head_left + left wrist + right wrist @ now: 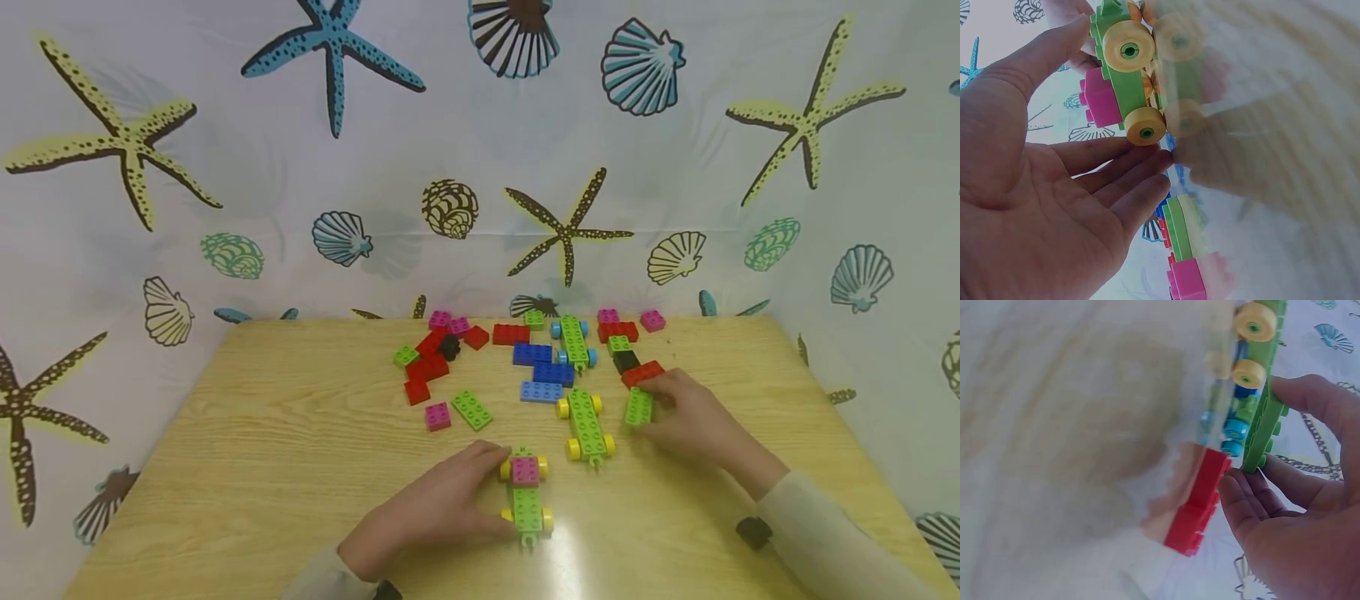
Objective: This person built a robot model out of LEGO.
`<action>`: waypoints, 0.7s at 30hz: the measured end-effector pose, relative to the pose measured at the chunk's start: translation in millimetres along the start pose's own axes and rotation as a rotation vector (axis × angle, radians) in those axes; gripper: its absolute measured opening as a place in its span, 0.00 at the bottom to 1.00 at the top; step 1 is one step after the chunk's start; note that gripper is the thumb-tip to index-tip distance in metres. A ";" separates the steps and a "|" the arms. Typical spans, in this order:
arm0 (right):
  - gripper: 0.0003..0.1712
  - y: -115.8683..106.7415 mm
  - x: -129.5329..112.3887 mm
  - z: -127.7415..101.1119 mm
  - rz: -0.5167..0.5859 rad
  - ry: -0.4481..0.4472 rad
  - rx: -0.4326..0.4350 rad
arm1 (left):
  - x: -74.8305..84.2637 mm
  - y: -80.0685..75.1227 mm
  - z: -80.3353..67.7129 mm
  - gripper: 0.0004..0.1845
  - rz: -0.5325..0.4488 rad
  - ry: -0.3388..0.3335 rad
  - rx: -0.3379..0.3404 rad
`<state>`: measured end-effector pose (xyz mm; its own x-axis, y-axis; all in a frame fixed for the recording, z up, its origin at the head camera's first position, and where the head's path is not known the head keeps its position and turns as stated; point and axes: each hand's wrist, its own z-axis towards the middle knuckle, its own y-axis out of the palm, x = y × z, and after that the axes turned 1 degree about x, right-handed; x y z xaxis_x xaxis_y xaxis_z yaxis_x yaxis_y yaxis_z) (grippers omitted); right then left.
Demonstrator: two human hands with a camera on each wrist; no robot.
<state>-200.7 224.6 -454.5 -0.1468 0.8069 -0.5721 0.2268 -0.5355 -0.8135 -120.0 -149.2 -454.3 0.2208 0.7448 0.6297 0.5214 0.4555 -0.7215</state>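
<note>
My left hand (491, 492) lies flat on the wooden table (262, 467), its thumb and straight fingers touching the side of a green wheeled car (527, 496) with yellow wheels and a pink brick (525, 471) on top. In the left wrist view the car (1119, 69) sits between thumb and fingertips (1157, 165). My right hand (651, 404) pinches a light green brick (639, 407) standing on the table; the right wrist view shows this green brick (1266, 422) between thumb and fingers, beside a red brick (1200, 500).
A second green car with yellow wheels (586, 425) stands between my hands. A green car with blue wheels (574, 342) and several loose red, blue, pink, green and black bricks (536, 367) lie toward the table's far edge, by a seashell-print curtain (480, 167).
</note>
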 end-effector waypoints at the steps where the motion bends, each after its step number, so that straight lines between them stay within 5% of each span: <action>1: 0.40 -0.9 -2.9 -0.1 0.006 -0.001 0.000 | -0.3 0.2 0.0 0.54 0.002 0.001 0.001; 15: 0.37 13.1 -54.5 -3.4 0.118 -0.073 -0.045 | 1.5 1.0 1.7 0.55 0.030 0.018 0.030; 21: 0.37 28.7 -78.7 -9.8 0.141 -0.172 -0.092 | 2.8 1.7 1.2 0.55 0.051 0.022 0.041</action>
<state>-173.2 148.2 -431.8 -0.2675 0.6669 -0.6955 0.3423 -0.6089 -0.7156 -119.4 -145.7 -454.1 0.2646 0.7570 0.5974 0.4749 0.4369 -0.7639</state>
